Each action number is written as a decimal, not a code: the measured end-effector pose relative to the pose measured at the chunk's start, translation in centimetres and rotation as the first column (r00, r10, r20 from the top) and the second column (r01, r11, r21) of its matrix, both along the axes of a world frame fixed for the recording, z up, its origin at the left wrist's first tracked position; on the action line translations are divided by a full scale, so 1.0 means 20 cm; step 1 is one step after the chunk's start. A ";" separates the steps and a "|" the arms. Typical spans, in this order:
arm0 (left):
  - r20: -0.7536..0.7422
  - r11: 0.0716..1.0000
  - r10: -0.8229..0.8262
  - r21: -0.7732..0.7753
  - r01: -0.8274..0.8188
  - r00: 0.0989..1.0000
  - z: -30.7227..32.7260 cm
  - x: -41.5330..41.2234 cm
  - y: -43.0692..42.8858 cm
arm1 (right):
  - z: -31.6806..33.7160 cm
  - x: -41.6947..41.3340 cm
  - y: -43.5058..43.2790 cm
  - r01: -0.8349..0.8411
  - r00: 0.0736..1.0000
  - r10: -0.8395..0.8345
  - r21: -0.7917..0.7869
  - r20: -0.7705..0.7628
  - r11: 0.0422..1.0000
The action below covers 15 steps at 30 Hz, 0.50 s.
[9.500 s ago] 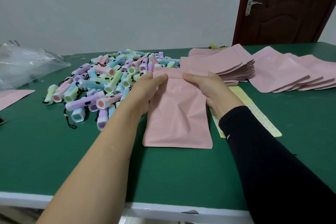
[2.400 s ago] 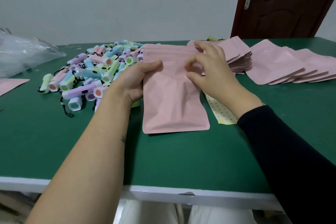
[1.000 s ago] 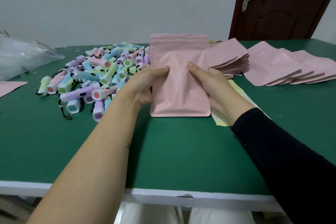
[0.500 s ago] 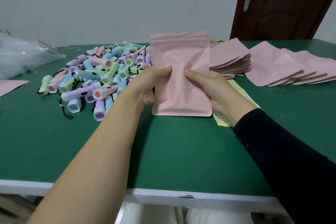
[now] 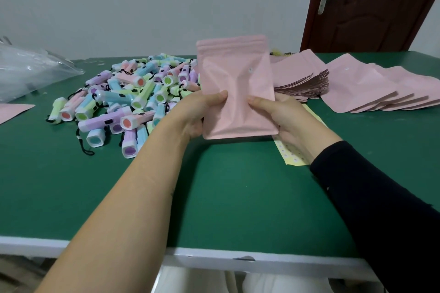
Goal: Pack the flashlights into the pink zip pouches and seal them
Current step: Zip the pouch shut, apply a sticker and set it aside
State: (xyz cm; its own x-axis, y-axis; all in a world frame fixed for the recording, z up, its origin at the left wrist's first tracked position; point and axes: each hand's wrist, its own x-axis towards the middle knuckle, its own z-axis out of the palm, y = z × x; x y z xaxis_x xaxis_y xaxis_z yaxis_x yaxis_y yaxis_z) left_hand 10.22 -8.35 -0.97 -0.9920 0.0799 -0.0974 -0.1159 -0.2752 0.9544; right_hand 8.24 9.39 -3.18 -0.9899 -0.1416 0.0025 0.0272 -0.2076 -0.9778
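Beside flashlight pile (image 5: 133,100) — upright pink pouch (image 5: 238,83)

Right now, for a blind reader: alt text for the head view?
The left hand and right hand hold a pink pouch upright over a green table, each gripping a lower side. A flashlight pile lies left of it, stacked pouches right.

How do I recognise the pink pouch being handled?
On the green table, flat pink zip pouches lie stacked at the right. The held pink pouch is in the middle, gripped by the left hand and right hand: the only one upright.
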 end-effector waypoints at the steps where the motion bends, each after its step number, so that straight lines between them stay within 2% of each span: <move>1: -0.001 0.999 0.028 0.020 -0.028 1.000 0.00 0.00 0.00 | -0.01 0.00 -0.01 -0.022 1.000 0.022 0.035 -0.005 0.999; 6: 0.000 0.998 0.054 0.034 -0.054 0.999 0.00 0.00 -0.01 | -0.03 0.01 -0.03 0.014 0.999 -0.009 0.089 -0.054 0.996; 11: 0.017 0.988 -0.109 -0.108 0.111 0.994 0.00 0.01 -0.01 | -0.01 0.00 -0.02 0.124 0.991 -0.123 0.013 -0.050 0.992; 15: 0.036 0.975 -0.154 -0.159 0.158 0.987 0.00 0.02 0.01 | 0.00 0.00 -0.01 0.170 0.985 -0.170 -0.089 0.009 0.981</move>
State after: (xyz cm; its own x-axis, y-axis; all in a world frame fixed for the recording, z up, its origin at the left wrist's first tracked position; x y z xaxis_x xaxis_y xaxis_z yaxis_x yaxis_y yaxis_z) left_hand 10.60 -8.19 -1.04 -0.9658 0.2150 -0.1450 -0.1685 -0.0952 0.9811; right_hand 8.24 9.24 -3.09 -0.9996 0.0293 0.0063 -0.0147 -0.2952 -0.9553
